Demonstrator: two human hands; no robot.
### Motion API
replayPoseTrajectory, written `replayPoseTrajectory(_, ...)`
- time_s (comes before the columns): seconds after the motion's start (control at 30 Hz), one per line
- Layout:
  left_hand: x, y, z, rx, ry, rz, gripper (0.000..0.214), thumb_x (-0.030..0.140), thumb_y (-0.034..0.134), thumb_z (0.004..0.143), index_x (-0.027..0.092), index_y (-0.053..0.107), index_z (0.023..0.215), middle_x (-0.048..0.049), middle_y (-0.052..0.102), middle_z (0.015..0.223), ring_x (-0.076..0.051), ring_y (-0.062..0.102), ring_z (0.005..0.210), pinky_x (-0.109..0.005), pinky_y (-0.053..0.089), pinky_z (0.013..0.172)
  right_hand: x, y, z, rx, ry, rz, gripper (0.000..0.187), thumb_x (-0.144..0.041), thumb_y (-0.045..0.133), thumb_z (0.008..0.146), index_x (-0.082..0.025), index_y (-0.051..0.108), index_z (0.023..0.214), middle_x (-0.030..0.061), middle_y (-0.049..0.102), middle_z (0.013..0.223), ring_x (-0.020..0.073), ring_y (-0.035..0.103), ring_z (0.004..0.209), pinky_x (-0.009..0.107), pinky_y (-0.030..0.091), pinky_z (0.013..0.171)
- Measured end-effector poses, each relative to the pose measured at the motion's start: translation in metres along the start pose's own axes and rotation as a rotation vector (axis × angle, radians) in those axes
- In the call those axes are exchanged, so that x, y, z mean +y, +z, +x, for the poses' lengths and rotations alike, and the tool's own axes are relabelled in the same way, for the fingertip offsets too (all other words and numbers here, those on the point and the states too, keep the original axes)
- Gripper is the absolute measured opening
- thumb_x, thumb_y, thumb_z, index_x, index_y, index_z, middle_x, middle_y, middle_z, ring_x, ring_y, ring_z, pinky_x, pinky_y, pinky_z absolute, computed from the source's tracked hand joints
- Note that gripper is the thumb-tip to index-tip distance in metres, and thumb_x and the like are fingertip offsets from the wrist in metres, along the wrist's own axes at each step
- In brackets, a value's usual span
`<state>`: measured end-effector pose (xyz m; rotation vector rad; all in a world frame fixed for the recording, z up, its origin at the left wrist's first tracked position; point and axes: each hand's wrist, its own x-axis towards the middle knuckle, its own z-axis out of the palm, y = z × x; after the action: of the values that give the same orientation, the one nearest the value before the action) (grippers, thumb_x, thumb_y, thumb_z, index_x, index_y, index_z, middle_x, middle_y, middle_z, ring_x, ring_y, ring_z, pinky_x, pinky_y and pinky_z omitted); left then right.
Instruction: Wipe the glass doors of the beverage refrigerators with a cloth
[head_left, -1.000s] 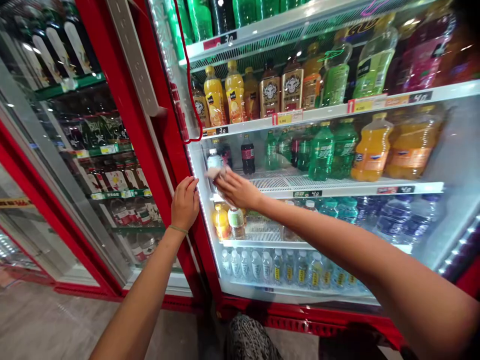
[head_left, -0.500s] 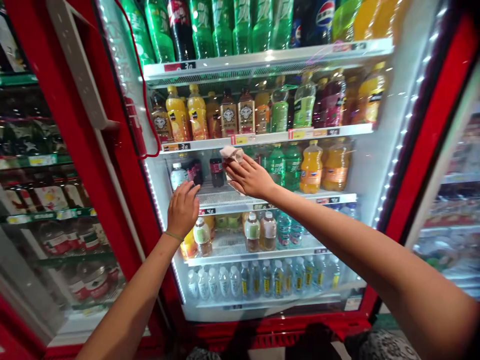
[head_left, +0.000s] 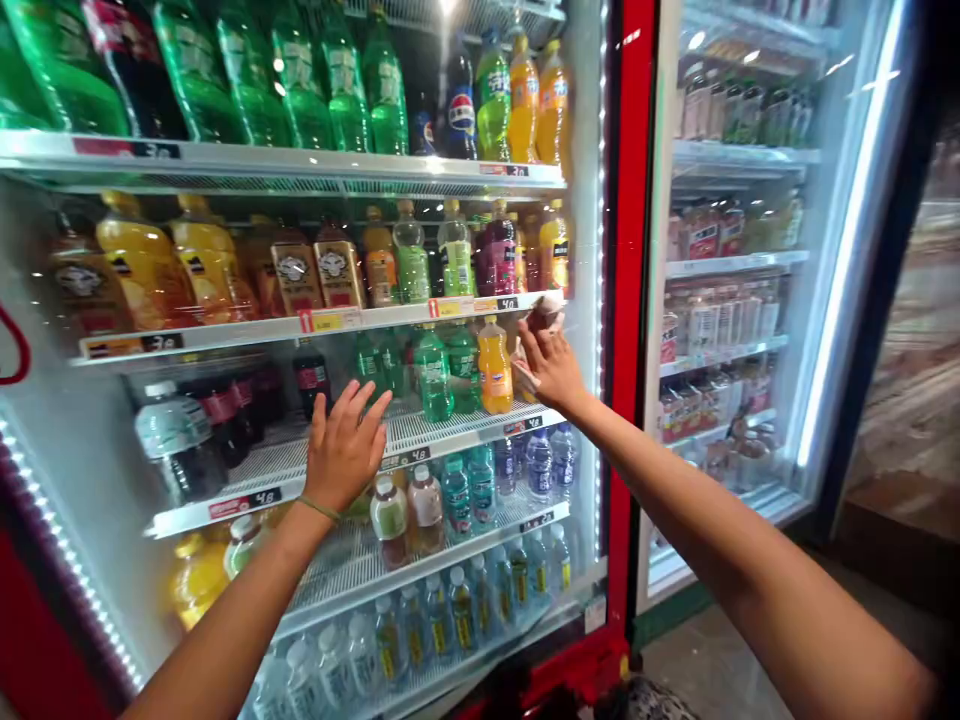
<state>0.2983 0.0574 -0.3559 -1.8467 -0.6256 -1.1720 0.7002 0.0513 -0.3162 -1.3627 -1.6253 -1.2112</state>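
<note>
My right hand (head_left: pixel 551 365) presses a crumpled pale cloth (head_left: pixel 546 312) flat against the glass door (head_left: pixel 105 440) of a red drinks fridge, near its right edge at the height of the middle shelves. My left hand (head_left: pixel 345 448) lies flat on the same glass with its fingers spread, holding nothing, lower and to the left. A thin band circles my left wrist. Behind the glass stand orange bottles (head_left: pixel 495 366) and green bottles (head_left: pixel 433 372) on white wire shelves.
The red frame post (head_left: pixel 628 300) separates this fridge from another lit fridge (head_left: pixel 731 260) on the right. Small water bottles (head_left: pixel 450 610) fill the bottom shelf. Tan floor (head_left: pixel 712 660) shows at the lower right.
My right hand has swept the cloth rightwards across the glass, from the left edge to the right edge. My left hand shifted from the door's left edge onto the glass, and the view turned right.
</note>
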Motion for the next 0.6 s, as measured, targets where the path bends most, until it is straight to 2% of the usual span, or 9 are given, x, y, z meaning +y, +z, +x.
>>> replayPoseTrajectory(0.13, 0.008, 0.013, -0.003, 0.062, -0.023, 0.047, 0.07, 0.021, 0.064, 0.092, 0.031, 0.04, 0.157, -0.0118, 0.057, 0.151, -0.03, 0.043, 0.149, -0.057, 0.019, 0.129, 0.073, 0.011, -0.05, 0.012, 0.158, -0.019, 0.069, -0.046, 0.032, 0.106, -0.015, 0.018, 0.165, 0.0167, 0.035, 0.165, 0.03, 0.029, 0.155, 0.053, 0.029, 0.127)
replayPoseTrajectory(0.2, 0.007, 0.015, -0.004, 0.067, -0.019, 0.055, 0.071, 0.021, 0.065, 0.092, 0.032, 0.039, 0.158, -0.012, 0.056, 0.151, -0.03, 0.042, 0.149, -0.058, 0.019, 0.129, 0.088, 0.017, -0.072, 0.026, 0.263, -0.032, 0.07, -0.044, 0.031, 0.106, -0.013, 0.013, 0.166, 0.0177, 0.027, 0.169, 0.0315, 0.024, 0.157, 0.054, 0.029, 0.126)
replayPoseTrajectory(0.27, 0.007, 0.016, -0.005, 0.066, -0.02, 0.049, 0.072, 0.021, 0.065, 0.092, 0.032, 0.039, 0.158, -0.012, 0.056, 0.151, -0.031, 0.042, 0.15, -0.058, 0.019, 0.128, 0.083, 0.022, -0.085, 0.04, 0.384, -0.032, 0.072, -0.044, 0.03, 0.105, -0.013, 0.007, 0.166, 0.0186, 0.019, 0.171, 0.0339, 0.023, 0.158, 0.055, 0.032, 0.124)
replayPoseTrajectory(0.37, 0.007, 0.015, -0.005, 0.062, -0.027, 0.019, 0.07, 0.021, 0.064, 0.092, 0.032, 0.04, 0.157, -0.0116, 0.055, 0.152, -0.03, 0.041, 0.15, -0.058, 0.017, 0.129, 0.038, 0.027, -0.085, 0.03, 0.468, 0.02, 0.076, -0.042, 0.028, 0.105, -0.016, -0.012, 0.165, 0.0164, 0.004, 0.174, 0.034, 0.021, 0.158, 0.057, 0.033, 0.123)
replayPoseTrajectory(0.43, 0.007, 0.015, -0.005, 0.051, -0.044, -0.015, 0.068, 0.021, 0.062, 0.093, 0.032, 0.041, 0.157, -0.0109, 0.054, 0.154, -0.03, 0.039, 0.151, -0.058, 0.016, 0.129, -0.012, 0.028, -0.078, -0.014, 0.403, 0.088, 0.078, -0.041, 0.028, 0.106, -0.018, -0.018, 0.164, 0.014, 0.002, 0.175, 0.0325, 0.017, 0.16, 0.058, 0.029, 0.126)
replayPoseTrajectory(0.5, 0.006, 0.016, -0.007, 0.031, -0.067, -0.059, 0.066, 0.022, 0.061, 0.093, 0.034, 0.043, 0.155, -0.0103, 0.053, 0.155, -0.031, 0.038, 0.151, -0.06, 0.014, 0.129, -0.07, 0.027, -0.071, -0.071, 0.298, 0.158, 0.078, -0.043, 0.034, 0.105, -0.017, -0.006, 0.166, 0.014, 0.014, 0.173, 0.0336, 0.015, 0.16, 0.061, 0.025, 0.127)
replayPoseTrajectory(0.6, 0.003, 0.016, -0.009, 0.006, -0.089, -0.145, 0.065, 0.023, 0.061, 0.093, 0.035, 0.044, 0.155, -0.0103, 0.05, 0.157, -0.033, 0.036, 0.152, -0.064, 0.011, 0.129, -0.145, 0.021, -0.066, -0.159, 0.021, 0.243, 0.071, -0.051, 0.038, 0.104, -0.012, 0.027, 0.163, 0.0158, 0.038, 0.165, 0.0366, 0.026, 0.156, 0.06, 0.019, 0.13)
